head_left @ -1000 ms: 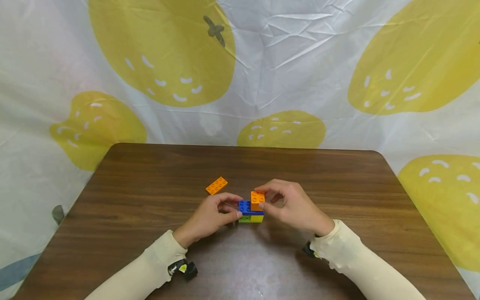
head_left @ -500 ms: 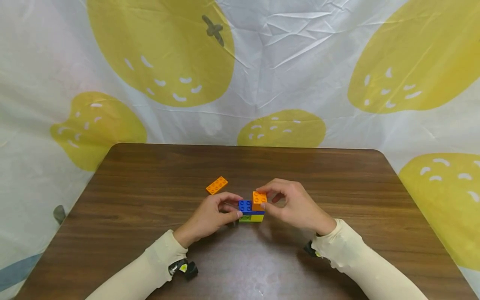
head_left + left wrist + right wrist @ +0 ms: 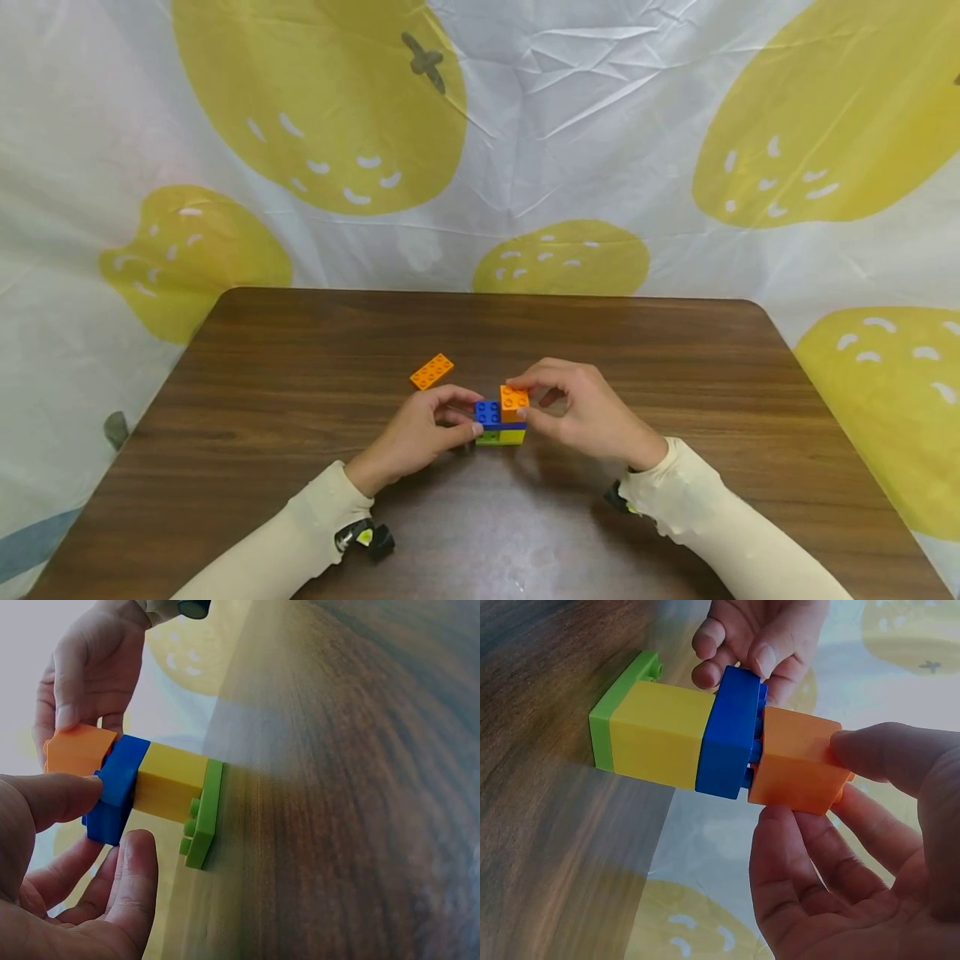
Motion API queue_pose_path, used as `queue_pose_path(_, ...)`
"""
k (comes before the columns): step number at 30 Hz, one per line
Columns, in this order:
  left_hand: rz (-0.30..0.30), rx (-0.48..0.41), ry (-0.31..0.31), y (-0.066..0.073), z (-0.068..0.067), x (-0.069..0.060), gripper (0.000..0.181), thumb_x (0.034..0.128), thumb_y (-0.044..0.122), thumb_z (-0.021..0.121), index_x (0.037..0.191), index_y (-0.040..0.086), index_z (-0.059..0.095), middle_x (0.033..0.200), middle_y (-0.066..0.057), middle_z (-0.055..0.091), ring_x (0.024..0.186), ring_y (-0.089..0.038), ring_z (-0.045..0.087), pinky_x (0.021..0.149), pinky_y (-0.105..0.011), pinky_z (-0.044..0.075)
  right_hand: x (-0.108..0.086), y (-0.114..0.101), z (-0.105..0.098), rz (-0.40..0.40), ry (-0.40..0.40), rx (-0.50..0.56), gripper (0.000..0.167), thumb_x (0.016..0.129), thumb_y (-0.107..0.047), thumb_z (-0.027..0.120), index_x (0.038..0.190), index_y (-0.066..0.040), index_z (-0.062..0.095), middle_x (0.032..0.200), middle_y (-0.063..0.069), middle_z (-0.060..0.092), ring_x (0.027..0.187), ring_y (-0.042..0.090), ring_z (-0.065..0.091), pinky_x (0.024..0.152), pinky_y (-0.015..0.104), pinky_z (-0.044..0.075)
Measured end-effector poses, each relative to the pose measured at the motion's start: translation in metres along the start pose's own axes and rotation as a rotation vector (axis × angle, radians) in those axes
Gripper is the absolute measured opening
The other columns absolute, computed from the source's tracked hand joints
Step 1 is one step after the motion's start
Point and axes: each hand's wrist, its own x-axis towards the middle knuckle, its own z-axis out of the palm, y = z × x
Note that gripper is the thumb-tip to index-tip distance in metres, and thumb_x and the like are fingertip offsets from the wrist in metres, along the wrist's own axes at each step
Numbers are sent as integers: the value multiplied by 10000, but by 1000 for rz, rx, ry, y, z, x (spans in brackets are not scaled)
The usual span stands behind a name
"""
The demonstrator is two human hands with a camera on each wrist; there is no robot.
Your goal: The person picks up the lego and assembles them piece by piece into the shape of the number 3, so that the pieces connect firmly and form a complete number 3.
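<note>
A: Right hand (image 3: 581, 412)?
B: Thumb and fingers pinching the orange brick (image 3: 514, 402) by opposite sides, over the right end of the blue brick (image 3: 487, 412). Right wrist view shows blue studs in a thin gap under it, so only partly seated at most.
A: Left hand (image 3: 420, 429)?
B: Holding the left end of the blue brick, thumb on the near side, fingers at the far side. Four blue studs bare on that half.
A: Under that?
B: Yellow brick (image 3: 660, 731) below the blue one's right half, on the right end of a green plate (image 3: 208, 814). Green studs exposed at left, below the blue overhang. Stack upright on the table (image 3: 300, 350).
A: Further out?
B: Loose orange plate (image 3: 432, 372), studs up, lying angled beyond the left hand. Dark wood-grain table. Cream sleeves (image 3: 262, 542) on both arms. White cloth (image 3: 510, 125) with yellow fruit prints behind the table.
</note>
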Motion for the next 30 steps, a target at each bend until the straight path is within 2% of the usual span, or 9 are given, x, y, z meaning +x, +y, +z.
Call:
queue_pose_path(13,-3,-6,-10,-1,-1,0,342,954,193,799,1275,116,713,1164,-84,764,958,-178,733,748,-295,606,0,-1,-2,-8,-23,-26,347,911,-113,819,1253,-99,763,1127,-47,759,888,69,695,811,323,633)
queue_pose_path(30,-15,-17,-18,1,-1,0,342,951,198,801,1271,115,712,1147,-80,767,956,-177,732,756,-306,611,0,-1,-5,26,-36,-43,363,886,-105,826,1245,-111,769,1090,-71,743,899,121,700,781,298,626)
